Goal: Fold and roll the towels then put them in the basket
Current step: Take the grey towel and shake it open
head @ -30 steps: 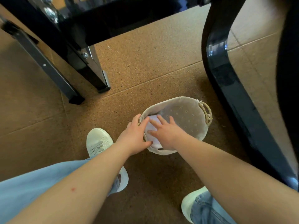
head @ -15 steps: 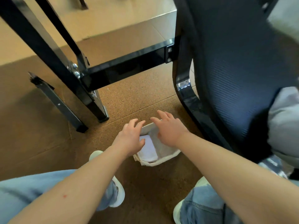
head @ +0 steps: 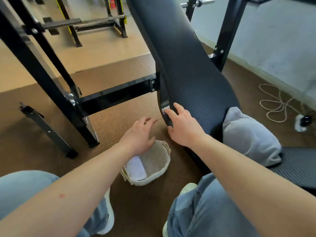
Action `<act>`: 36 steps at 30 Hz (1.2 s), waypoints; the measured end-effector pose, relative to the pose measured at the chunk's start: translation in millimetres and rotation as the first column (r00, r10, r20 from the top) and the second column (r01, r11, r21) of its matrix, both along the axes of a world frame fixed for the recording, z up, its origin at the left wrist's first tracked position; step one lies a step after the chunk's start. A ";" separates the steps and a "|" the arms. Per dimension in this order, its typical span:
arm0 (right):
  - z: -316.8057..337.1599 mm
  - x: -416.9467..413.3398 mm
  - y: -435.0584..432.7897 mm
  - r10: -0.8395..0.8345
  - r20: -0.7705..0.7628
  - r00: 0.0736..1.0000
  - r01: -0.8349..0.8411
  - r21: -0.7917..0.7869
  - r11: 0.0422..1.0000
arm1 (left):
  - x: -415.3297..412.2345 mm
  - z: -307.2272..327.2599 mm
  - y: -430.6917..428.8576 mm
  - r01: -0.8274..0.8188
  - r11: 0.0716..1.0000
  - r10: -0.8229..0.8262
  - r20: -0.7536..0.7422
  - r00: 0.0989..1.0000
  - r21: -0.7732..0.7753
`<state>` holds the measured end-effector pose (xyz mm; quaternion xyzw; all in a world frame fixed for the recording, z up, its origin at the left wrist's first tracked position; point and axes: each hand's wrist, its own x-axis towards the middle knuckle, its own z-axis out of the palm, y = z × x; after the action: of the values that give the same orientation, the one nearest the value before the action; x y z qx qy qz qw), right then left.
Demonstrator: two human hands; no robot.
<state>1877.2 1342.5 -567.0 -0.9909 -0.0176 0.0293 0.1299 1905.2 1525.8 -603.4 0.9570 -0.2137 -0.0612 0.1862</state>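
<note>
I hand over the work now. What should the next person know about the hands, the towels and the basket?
Left hand: open, holds nothing, over the round beige woven basket on the floor.
Right hand: open, at the edge of the black ribbed bench pad; contact unclear.
Done: one rolled white towel lies inside the basket.
Left: the grey cloth bundle on the pad, probably the next towel.

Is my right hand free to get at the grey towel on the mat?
Probably yes. The right hand holds nothing, and the grey towel lies uncovered on the mat beside it, with nothing between them.
</note>
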 end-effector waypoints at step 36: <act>6.4 -36.9 -268.6 -0.582 -0.374 0.722 0.653 0.089 0.752 | 52.3 17.7 -319.1 0.210 0.953 -0.295 -0.499 0.815 -0.220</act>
<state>1840.4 1074.0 -560.7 -0.9003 0.3339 0.1438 0.2394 1957.6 1206.7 -585.6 0.8490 -0.2838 -0.3282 0.3015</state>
